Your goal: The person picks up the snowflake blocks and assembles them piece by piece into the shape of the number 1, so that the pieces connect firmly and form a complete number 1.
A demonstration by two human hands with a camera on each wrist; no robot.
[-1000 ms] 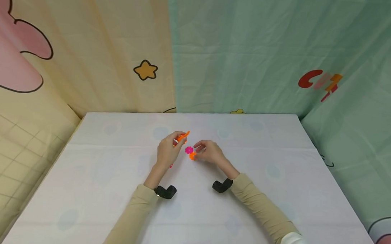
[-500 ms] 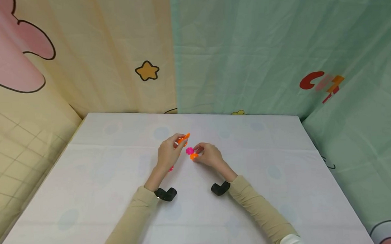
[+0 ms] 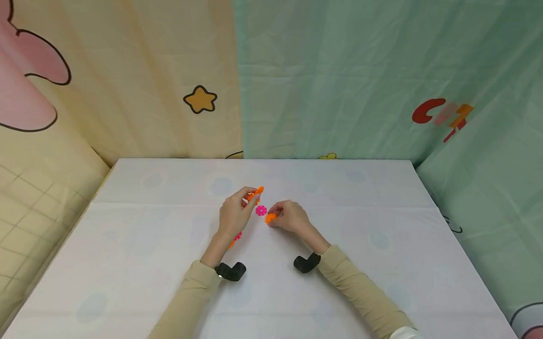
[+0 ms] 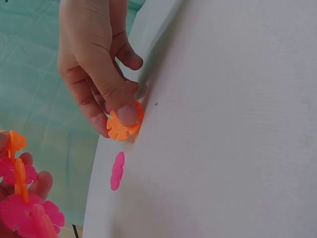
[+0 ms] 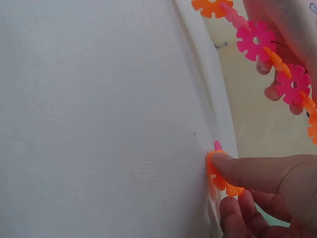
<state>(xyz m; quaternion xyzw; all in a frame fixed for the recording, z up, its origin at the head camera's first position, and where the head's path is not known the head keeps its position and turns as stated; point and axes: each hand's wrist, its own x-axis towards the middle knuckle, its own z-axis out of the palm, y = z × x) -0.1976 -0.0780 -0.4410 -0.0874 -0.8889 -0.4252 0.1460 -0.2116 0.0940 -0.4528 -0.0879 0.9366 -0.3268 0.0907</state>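
My left hand (image 3: 233, 214) holds a chain of notched snowflake discs (image 5: 247, 42), pink and orange alternating. Part of the chain hangs below the palm, toward the wrist. With thumb and fingers my right hand (image 3: 292, 219) pinches an orange snowflake disc (image 4: 118, 130) at the tabletop; the thumb covers part of it, so I cannot tell whether there is a second one behind. A loose pink snowflake disc (image 3: 261, 210) lies flat on the table between the hands, close to the right fingertips. In the right wrist view, only a sliver of it shows beyond the orange disc.
A white cloth with faint spots covers the table (image 3: 356, 286). Its far edge meets a yellow and green printed curtain (image 3: 331, 77). Each wrist wears a black camera mount, the left mount (image 3: 230, 271) and the right mount (image 3: 307, 263).
My right fingers have closed on the orange disc and moved it slightly away from the pink one. The left hand stays nearly in place, with more of its hanging chain now showing beside the wrist.
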